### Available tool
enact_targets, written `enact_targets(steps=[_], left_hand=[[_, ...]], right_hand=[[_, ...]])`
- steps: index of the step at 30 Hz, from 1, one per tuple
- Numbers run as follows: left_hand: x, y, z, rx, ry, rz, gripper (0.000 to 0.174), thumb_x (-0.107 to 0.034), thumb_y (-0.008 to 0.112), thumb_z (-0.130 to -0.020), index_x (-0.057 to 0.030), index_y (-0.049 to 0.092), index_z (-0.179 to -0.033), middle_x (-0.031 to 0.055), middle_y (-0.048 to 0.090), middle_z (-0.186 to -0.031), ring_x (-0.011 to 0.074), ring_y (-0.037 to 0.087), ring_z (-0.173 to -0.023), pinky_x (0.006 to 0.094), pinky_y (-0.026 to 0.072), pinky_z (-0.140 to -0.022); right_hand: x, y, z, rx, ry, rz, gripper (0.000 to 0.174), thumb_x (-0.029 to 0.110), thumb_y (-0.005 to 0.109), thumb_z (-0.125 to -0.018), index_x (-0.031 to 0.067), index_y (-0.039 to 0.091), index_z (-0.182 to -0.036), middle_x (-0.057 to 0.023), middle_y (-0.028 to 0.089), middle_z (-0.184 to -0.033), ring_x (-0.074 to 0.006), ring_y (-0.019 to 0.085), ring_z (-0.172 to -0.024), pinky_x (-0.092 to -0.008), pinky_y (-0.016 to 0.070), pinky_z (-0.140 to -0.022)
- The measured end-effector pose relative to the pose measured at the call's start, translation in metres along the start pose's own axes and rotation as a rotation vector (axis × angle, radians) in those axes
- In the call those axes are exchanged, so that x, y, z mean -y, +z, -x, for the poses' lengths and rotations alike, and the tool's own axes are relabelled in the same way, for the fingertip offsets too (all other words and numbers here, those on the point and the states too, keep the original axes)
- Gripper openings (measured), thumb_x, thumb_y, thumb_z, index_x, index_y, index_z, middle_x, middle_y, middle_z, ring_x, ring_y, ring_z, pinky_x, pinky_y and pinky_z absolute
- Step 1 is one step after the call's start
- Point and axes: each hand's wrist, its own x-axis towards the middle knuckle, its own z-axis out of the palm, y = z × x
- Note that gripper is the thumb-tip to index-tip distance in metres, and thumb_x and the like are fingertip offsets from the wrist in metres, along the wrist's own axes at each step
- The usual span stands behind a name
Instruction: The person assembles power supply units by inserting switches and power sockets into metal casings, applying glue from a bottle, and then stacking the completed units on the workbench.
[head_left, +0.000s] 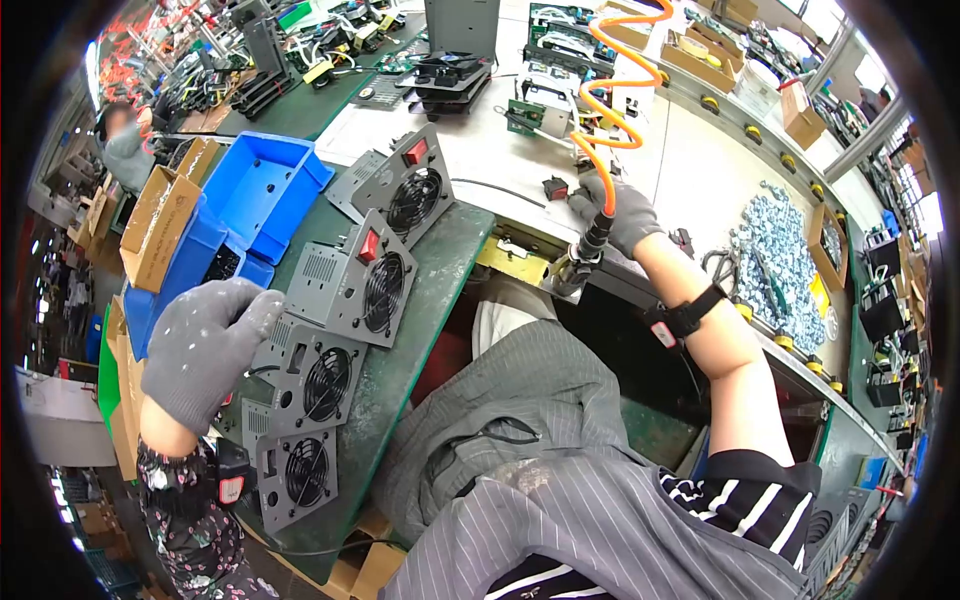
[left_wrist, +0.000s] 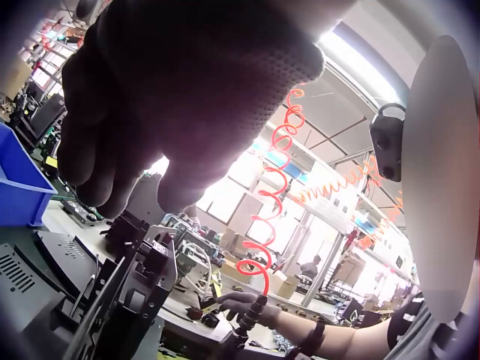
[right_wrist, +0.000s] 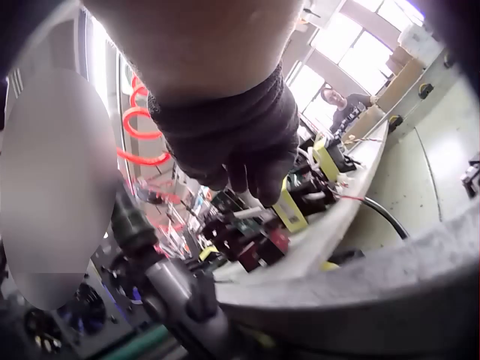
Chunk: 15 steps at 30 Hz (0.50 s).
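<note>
My left hand (head_left: 205, 345), in a grey glove, hangs above a row of grey fan panels (head_left: 350, 280) on the green mat (head_left: 440, 260). Its fingers (left_wrist: 112, 157) are loosely curled and hold nothing. My right hand (head_left: 615, 215), also gloved, reaches to the white bench edge near a small red switch (head_left: 555, 187). A pneumatic screwdriver (head_left: 585, 255) on an orange coiled hose (head_left: 610, 100) hangs right in front of it. In the right wrist view the fingers (right_wrist: 247, 169) are loosely curled and empty, and the screwdriver (right_wrist: 176, 296) sits below them.
A blue bin (head_left: 255, 190) and a cardboard box (head_left: 160, 220) stand left of the panels. A heap of silver screws (head_left: 775, 250) lies right of my arm. Circuit boards and parts (head_left: 545, 100) crowd the far bench. Another worker (head_left: 125, 140) sits far left.
</note>
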Motion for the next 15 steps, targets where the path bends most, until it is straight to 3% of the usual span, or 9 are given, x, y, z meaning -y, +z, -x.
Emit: enact_targets(steps=[4, 5, 6, 8, 9, 12, 13, 14, 15], left_hand=[[0.013, 0.004, 0.011, -0.112, 0.064, 0.026, 0.029, -0.027, 0.059, -0.087, 0.0006, 0.067, -0.086, 0.0178, 0.063, -0.077, 0.0336, 0.062, -0.075, 0.04, 0.0462, -0.07], [0.02, 0.006, 0.012, -0.132, 0.101, 0.008, 0.028, -0.026, 0.059, -0.087, 0.0011, 0.066, -0.086, 0.0163, 0.062, -0.074, 0.0299, 0.061, -0.07, 0.0378, 0.0459, -0.067], [0.023, 0.006, 0.013, -0.126, 0.113, 0.015, 0.028, -0.026, 0.059, -0.087, 0.0011, 0.066, -0.086, 0.0163, 0.062, -0.074, 0.0299, 0.061, -0.07, 0.0378, 0.0459, -0.067], [0.026, 0.003, 0.019, -0.034, -0.065, 0.122, 0.028, -0.026, 0.059, -0.088, 0.0015, 0.066, -0.086, 0.014, 0.061, -0.072, 0.0241, 0.059, -0.065, 0.0346, 0.0448, -0.063], [0.034, 0.006, 0.021, -0.025, -0.085, 0.149, 0.029, -0.026, 0.058, -0.088, 0.0021, 0.065, -0.086, 0.0119, 0.059, -0.069, 0.0193, 0.056, -0.062, 0.032, 0.0434, -0.061], [0.032, 0.007, 0.028, -0.006, -0.113, 0.155, 0.028, -0.025, 0.058, -0.088, 0.0022, 0.065, -0.086, 0.0131, 0.06, -0.071, 0.0221, 0.058, -0.066, 0.0332, 0.0444, -0.062], [0.042, 0.012, 0.03, -0.053, 0.033, 0.12, 0.027, -0.025, 0.059, -0.087, 0.001, 0.066, -0.088, 0.0145, 0.062, -0.076, 0.0276, 0.061, -0.071, 0.0362, 0.0459, -0.065], [0.048, 0.01, 0.029, -0.03, 0.24, -0.029, 0.027, -0.026, 0.059, -0.088, -0.0004, 0.067, -0.091, 0.0158, 0.064, -0.081, 0.0333, 0.062, -0.078, 0.0397, 0.0469, -0.069], [0.028, 0.002, 0.032, 0.076, 0.111, 0.027, 0.028, -0.026, 0.056, -0.09, -0.0014, 0.067, -0.093, 0.0162, 0.064, -0.084, 0.0349, 0.061, -0.081, 0.0415, 0.0467, -0.072]], right_hand=[[-0.005, 0.009, 0.008, -0.021, 0.186, -0.108, 0.033, 0.029, 0.063, -0.085, 0.0038, 0.058, -0.106, -0.0226, 0.062, -0.106, -0.0399, 0.06, -0.1, -0.0464, 0.0463, -0.087], [-0.008, 0.009, 0.015, -0.107, 0.22, -0.165, 0.033, 0.029, 0.063, -0.088, 0.002, 0.057, -0.105, -0.0204, 0.063, -0.101, -0.0336, 0.065, -0.089, -0.0428, 0.0514, -0.077], [-0.016, 0.007, 0.019, -0.109, 0.233, -0.156, 0.033, 0.029, 0.063, -0.088, 0.002, 0.057, -0.105, -0.0204, 0.063, -0.101, -0.0336, 0.065, -0.089, -0.0428, 0.0514, -0.077], [-0.031, 0.001, 0.026, -0.21, 0.478, -0.966, 0.032, 0.029, 0.061, -0.092, 0.0013, 0.055, -0.107, -0.0148, 0.064, -0.097, -0.0231, 0.067, -0.079, -0.0337, 0.0544, -0.065], [-0.035, -0.009, 0.038, -0.355, 0.413, -1.15, 0.032, 0.028, 0.06, -0.093, 0.0021, 0.053, -0.109, -0.0099, 0.062, -0.094, -0.0163, 0.065, -0.077, -0.0262, 0.0545, -0.061], [-0.027, -0.045, 0.059, -0.587, 0.325, -1.34, 0.035, 0.034, 0.056, -0.096, 0.0042, 0.05, -0.113, -0.0106, 0.058, -0.107, -0.0248, 0.068, -0.085, -0.0297, 0.058, -0.068], [-0.013, -0.058, 0.068, -0.607, 0.204, -1.222, 0.032, 0.032, 0.054, -0.098, 0.0047, 0.05, -0.114, -0.0103, 0.058, -0.105, -0.0242, 0.068, -0.089, -0.0293, 0.058, -0.068], [0.022, -0.079, 0.076, -0.612, 0.24, -1.221, 0.027, 0.027, 0.052, -0.099, 0.0045, 0.05, -0.115, -0.0102, 0.059, -0.103, -0.0226, 0.068, -0.091, -0.0279, 0.0575, -0.067], [0.039, -0.082, 0.082, -0.591, 0.081, -1.234, 0.026, 0.024, 0.054, -0.099, 0.0041, 0.05, -0.115, -0.0102, 0.06, -0.102, -0.0206, 0.068, -0.089, -0.0273, 0.057, -0.067]])
